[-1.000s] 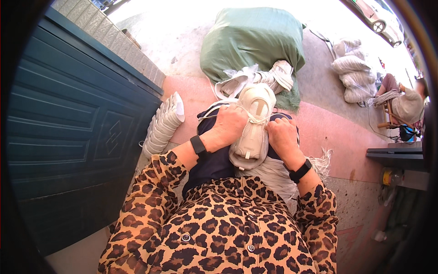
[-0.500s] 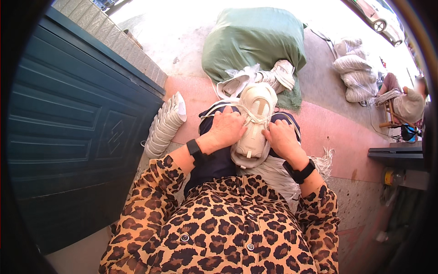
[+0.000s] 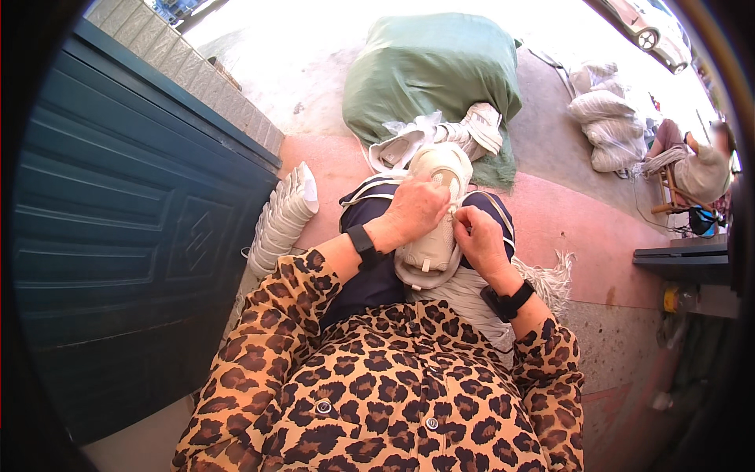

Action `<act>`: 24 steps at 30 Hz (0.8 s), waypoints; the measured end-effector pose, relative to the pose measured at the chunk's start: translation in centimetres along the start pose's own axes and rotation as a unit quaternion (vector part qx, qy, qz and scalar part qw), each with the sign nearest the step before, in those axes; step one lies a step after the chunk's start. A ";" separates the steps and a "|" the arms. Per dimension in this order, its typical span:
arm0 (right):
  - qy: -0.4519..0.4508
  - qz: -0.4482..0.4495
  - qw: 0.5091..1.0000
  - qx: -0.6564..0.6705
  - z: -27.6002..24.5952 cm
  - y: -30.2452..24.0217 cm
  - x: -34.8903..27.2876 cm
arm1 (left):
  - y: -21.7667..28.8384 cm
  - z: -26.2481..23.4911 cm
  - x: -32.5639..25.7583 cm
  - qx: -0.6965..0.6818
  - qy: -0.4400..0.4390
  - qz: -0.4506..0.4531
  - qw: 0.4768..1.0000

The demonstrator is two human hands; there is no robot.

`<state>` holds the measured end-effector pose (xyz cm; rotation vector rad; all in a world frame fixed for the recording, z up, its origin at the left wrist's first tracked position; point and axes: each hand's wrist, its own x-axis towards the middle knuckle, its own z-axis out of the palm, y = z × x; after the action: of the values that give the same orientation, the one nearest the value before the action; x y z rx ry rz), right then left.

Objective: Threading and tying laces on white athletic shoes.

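Above pink paving point(image 3: 554, 220), a cream lace-up sneaker point(image 3: 429, 246) lies beneath the left hand point(image 3: 415, 208), just beside the right hand point(image 3: 482, 241); probably light, soft-uppered, best steadied at its firmer heel point(image 3: 425, 275). The right hand pinches a lace point(image 3: 452, 210); the left's bunched grip is hidden. A panelled door point(image 3: 98, 189) bounds the left hand's side, a green sack point(image 3: 431, 71) lies beyond both; right of the right hand looks roomier
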<state>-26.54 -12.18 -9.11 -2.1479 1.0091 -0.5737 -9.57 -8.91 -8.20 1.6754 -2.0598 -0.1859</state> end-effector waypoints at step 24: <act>0.133 -0.100 0.949 0.269 -16.0 -7.0 -3.8 | -0.7 0.9 5.4 -0.439 -0.127 -0.165 0.874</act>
<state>-35.51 -12.23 6.41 -1.7160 0.6657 -1.1207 -10.08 -14.40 -7.77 1.4007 -1.4273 -1.2981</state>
